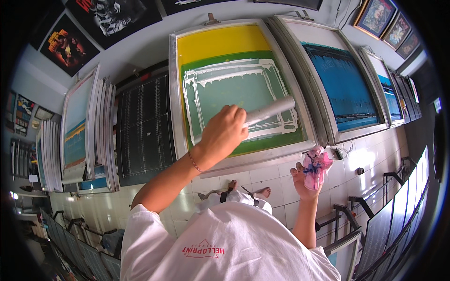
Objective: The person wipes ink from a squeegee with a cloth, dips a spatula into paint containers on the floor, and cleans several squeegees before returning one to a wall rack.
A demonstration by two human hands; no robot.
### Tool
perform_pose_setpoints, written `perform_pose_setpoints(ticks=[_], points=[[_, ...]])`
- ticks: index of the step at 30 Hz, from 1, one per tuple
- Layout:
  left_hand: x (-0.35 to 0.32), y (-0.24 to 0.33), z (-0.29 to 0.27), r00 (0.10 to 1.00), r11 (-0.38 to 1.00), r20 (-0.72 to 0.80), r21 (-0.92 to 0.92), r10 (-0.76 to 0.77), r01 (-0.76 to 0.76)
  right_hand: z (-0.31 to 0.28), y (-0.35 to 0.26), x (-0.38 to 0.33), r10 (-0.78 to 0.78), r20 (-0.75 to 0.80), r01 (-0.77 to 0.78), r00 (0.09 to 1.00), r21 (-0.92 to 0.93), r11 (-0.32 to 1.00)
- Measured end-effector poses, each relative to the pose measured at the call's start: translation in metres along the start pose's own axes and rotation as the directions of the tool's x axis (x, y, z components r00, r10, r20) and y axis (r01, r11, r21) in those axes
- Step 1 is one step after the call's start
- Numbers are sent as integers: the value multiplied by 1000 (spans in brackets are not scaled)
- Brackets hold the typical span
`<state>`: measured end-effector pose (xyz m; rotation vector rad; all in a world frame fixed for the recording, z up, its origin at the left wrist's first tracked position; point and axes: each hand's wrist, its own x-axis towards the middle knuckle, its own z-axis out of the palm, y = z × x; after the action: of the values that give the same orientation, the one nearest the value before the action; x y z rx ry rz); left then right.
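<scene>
My left hand (222, 130) is closed from above around a long pale grey scraper bar (272, 111). The bar slants across the lower part of a green-coated printing screen (234, 90), and its right end juts out past my knuckles. Thick white streaks and drips form a rectangle on the screen's mesh. Whether the bar's edge touches the mesh is hidden by my hand. Out to the right, below the frame, my right hand (300, 180) holds a crumpled pink cloth (318, 167) with blue stains; a thumb or finger sticks out beside it.
The screen has a metal frame (174, 93) and leans upright. Beside it stand a blue-coated screen (342, 84) on the right and a dark panel (145, 131) on the left. More screens (82, 126) are stacked farther left. Black metal racks (349, 213) rise at lower right.
</scene>
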<state>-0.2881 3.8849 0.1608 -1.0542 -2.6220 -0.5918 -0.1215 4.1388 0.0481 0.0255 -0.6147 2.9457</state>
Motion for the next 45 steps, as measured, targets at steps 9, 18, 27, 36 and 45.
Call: perform_pose_setpoints(ticks=[9,18,27,36,45], points=[[-7,-62,-12,884,680,-88,-675,-460,286,4,14,14,56,58,-57,997,26,998],[-47,-68,-16,548,-219,192,-976,-814,16,-3,-11,45,194,36,-194,980,11,981],[-95,-50,4,377,-285,221,-950,-900,-123,-11,-17,75,353,80,-360,932,109,927],[-134,-26,-22,250,-198,134,-947,-959,-253,24,23,108,599,279,-644,751,106,758],[-288,-21,-89,17,-48,50,-740,-999,-671,130,163,77,853,408,-926,327,-42,375]])
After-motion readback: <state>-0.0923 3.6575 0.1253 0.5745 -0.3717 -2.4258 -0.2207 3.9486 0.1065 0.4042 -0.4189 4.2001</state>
